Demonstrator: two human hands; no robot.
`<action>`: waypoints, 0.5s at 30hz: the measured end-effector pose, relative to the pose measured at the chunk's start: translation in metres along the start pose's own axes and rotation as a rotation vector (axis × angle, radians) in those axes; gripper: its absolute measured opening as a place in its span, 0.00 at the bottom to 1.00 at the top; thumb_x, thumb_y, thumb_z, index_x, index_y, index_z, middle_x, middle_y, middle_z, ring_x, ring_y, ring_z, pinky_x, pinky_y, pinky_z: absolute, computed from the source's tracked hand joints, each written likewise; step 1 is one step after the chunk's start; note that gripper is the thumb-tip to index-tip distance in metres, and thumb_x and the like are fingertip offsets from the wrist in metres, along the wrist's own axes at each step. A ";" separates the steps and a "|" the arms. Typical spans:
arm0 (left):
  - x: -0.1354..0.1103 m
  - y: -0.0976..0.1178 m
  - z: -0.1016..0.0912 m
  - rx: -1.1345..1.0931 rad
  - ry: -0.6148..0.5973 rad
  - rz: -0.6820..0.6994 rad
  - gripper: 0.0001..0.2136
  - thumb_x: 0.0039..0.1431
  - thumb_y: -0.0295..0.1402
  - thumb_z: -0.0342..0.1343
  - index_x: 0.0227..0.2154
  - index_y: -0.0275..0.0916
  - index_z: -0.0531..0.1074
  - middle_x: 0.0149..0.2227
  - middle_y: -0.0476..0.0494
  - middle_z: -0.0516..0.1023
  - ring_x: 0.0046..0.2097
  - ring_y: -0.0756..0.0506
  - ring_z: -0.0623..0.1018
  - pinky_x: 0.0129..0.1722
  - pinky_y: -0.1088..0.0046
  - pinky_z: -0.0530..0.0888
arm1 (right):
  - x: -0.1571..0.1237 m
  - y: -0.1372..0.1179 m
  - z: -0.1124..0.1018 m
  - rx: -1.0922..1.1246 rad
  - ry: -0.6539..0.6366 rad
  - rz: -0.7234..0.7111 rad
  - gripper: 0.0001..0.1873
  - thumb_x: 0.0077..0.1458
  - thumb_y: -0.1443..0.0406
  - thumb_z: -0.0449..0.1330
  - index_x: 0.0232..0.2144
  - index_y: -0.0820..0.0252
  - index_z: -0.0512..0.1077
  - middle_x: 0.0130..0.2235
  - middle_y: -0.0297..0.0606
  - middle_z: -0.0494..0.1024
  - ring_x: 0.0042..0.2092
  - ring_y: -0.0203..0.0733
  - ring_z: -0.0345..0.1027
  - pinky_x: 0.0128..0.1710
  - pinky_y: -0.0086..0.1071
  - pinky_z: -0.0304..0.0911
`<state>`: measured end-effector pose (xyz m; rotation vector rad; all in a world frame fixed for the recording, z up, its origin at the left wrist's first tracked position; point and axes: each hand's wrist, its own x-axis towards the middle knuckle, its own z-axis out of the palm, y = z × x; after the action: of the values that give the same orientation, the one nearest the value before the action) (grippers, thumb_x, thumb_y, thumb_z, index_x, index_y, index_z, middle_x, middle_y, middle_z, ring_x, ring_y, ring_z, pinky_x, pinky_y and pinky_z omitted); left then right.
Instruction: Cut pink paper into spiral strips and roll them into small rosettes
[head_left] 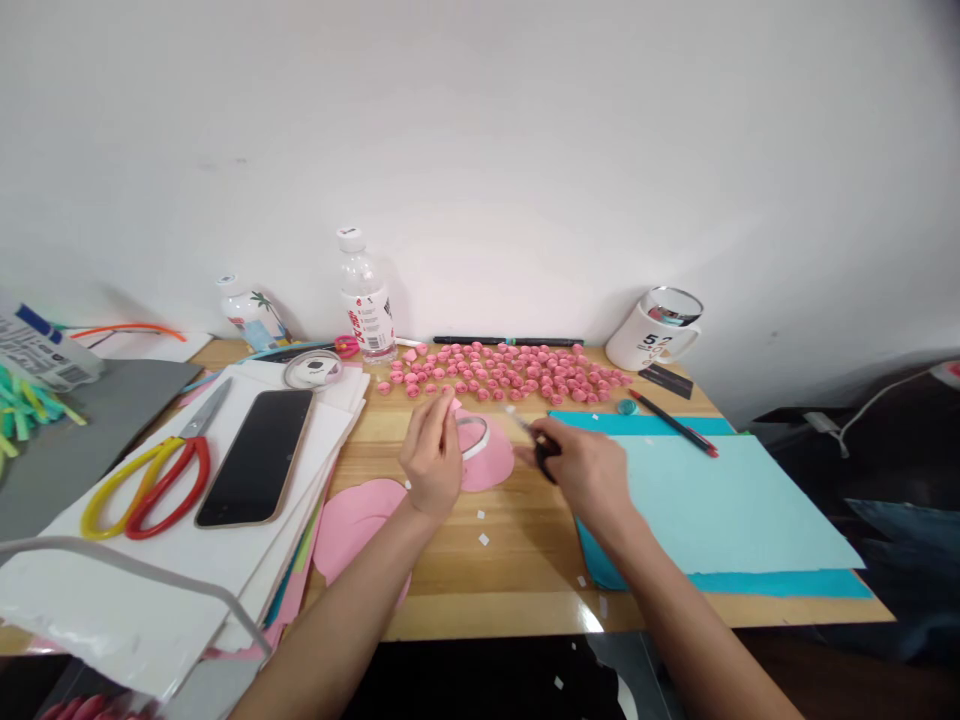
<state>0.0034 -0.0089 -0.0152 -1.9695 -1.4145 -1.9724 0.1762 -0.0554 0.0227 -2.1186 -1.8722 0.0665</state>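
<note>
Close to the table's middle, my left hand is closed in a pinch, with a small bit of pink paper showing at the fingertips. My right hand is wrapped round the black handles of small scissors, whose blades look blurred and point toward my left hand. Between the hands, a round pink paper piece lies on the wood, with a white ring, perhaps a tape roll, over it. More pink paper rounds lie partly under my left forearm. Many rolled pink paper flowers spread behind my hands.
At left, red-and-yellow scissors and a phone rest on stacked paper. A bottle stands at the back. At right are a mug, a pen and light blue sheets. Small white scraps lie around.
</note>
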 end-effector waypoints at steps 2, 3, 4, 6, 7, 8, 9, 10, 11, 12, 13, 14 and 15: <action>0.002 -0.004 0.000 0.013 0.015 0.003 0.10 0.58 0.26 0.50 0.41 0.37 0.73 0.38 0.40 0.78 0.38 0.48 0.77 0.35 0.74 0.75 | 0.009 0.013 -0.009 -0.063 0.085 0.169 0.14 0.49 0.53 0.59 0.35 0.53 0.73 0.28 0.37 0.78 0.29 0.44 0.68 0.23 0.30 0.44; 0.003 -0.005 0.000 0.011 0.007 -0.010 0.10 0.58 0.26 0.50 0.41 0.37 0.73 0.38 0.40 0.78 0.39 0.48 0.77 0.36 0.74 0.75 | 0.012 0.020 -0.012 -0.102 0.089 0.195 0.15 0.48 0.53 0.60 0.36 0.53 0.73 0.28 0.38 0.77 0.30 0.45 0.68 0.23 0.30 0.44; 0.002 -0.007 0.001 0.014 -0.017 -0.018 0.11 0.59 0.27 0.49 0.41 0.37 0.73 0.38 0.40 0.78 0.40 0.48 0.77 0.37 0.73 0.75 | 0.014 0.026 -0.014 -0.128 0.060 0.167 0.15 0.48 0.54 0.60 0.37 0.53 0.72 0.29 0.38 0.77 0.30 0.45 0.68 0.23 0.30 0.43; 0.000 -0.008 0.003 0.016 -0.101 -0.003 0.11 0.60 0.27 0.48 0.42 0.38 0.73 0.39 0.41 0.77 0.41 0.48 0.77 0.39 0.73 0.74 | 0.016 0.034 -0.015 -0.153 -0.068 0.088 0.12 0.48 0.60 0.61 0.37 0.54 0.72 0.30 0.37 0.77 0.31 0.44 0.68 0.24 0.30 0.44; -0.001 -0.008 0.004 0.016 -0.149 0.007 0.11 0.60 0.27 0.48 0.42 0.39 0.73 0.38 0.41 0.77 0.40 0.48 0.77 0.40 0.73 0.74 | 0.016 0.038 -0.013 -0.159 -0.139 0.052 0.13 0.48 0.63 0.61 0.38 0.54 0.71 0.31 0.37 0.77 0.32 0.44 0.68 0.24 0.29 0.45; -0.003 -0.008 0.005 0.017 -0.201 0.013 0.11 0.60 0.27 0.48 0.42 0.39 0.73 0.38 0.41 0.77 0.40 0.48 0.77 0.40 0.73 0.74 | 0.015 0.041 -0.011 -0.166 -0.206 0.024 0.14 0.47 0.67 0.60 0.40 0.54 0.71 0.32 0.37 0.77 0.33 0.43 0.69 0.24 0.29 0.46; -0.005 -0.008 0.005 0.020 -0.255 0.013 0.11 0.60 0.27 0.48 0.42 0.39 0.73 0.37 0.42 0.77 0.39 0.48 0.77 0.40 0.73 0.73 | 0.014 0.044 -0.008 -0.175 -0.267 -0.003 0.17 0.46 0.70 0.59 0.41 0.55 0.70 0.33 0.37 0.77 0.34 0.43 0.69 0.25 0.29 0.47; -0.007 -0.008 0.005 0.025 -0.309 0.006 0.11 0.60 0.27 0.47 0.41 0.38 0.73 0.37 0.42 0.77 0.39 0.48 0.77 0.39 0.73 0.73 | 0.014 0.047 -0.006 -0.184 -0.319 -0.030 0.19 0.44 0.73 0.58 0.42 0.56 0.70 0.34 0.38 0.77 0.35 0.43 0.69 0.26 0.29 0.48; -0.008 -0.008 0.005 0.029 -0.357 -0.007 0.11 0.60 0.27 0.47 0.41 0.38 0.73 0.37 0.42 0.77 0.38 0.48 0.77 0.38 0.73 0.74 | 0.014 0.050 -0.005 -0.196 -0.361 -0.059 0.21 0.43 0.75 0.58 0.43 0.57 0.70 0.35 0.39 0.77 0.36 0.43 0.69 0.27 0.28 0.49; -0.009 -0.008 0.005 0.034 -0.397 -0.018 0.11 0.60 0.27 0.47 0.41 0.37 0.72 0.37 0.42 0.77 0.38 0.48 0.77 0.37 0.73 0.73 | 0.014 0.052 -0.004 -0.206 -0.394 -0.090 0.23 0.43 0.76 0.57 0.43 0.57 0.70 0.36 0.40 0.76 0.38 0.43 0.69 0.29 0.29 0.50; -0.009 -0.008 0.005 0.039 -0.423 -0.023 0.11 0.59 0.26 0.47 0.41 0.37 0.72 0.37 0.41 0.77 0.38 0.48 0.77 0.37 0.73 0.73 | 0.014 0.055 -0.004 -0.218 -0.416 -0.119 0.24 0.43 0.76 0.56 0.44 0.58 0.70 0.38 0.41 0.76 0.39 0.44 0.69 0.31 0.29 0.51; -0.009 -0.008 0.005 0.042 -0.441 -0.023 0.11 0.59 0.26 0.48 0.41 0.37 0.72 0.38 0.41 0.77 0.38 0.47 0.77 0.37 0.73 0.73 | 0.015 0.057 -0.005 -0.229 -0.426 -0.148 0.25 0.42 0.77 0.55 0.45 0.58 0.70 0.39 0.42 0.76 0.41 0.44 0.68 0.32 0.29 0.52; -0.010 -0.009 0.005 0.046 -0.446 -0.019 0.11 0.59 0.25 0.48 0.41 0.37 0.72 0.38 0.41 0.77 0.38 0.47 0.77 0.37 0.73 0.73 | 0.016 0.059 -0.006 -0.240 -0.426 -0.173 0.25 0.42 0.77 0.55 0.45 0.58 0.70 0.39 0.42 0.76 0.42 0.45 0.68 0.34 0.30 0.53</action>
<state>0.0047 -0.0060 -0.0288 -2.4887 -1.5388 -1.5460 0.2369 -0.0470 0.0159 -2.2184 -2.4089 0.2879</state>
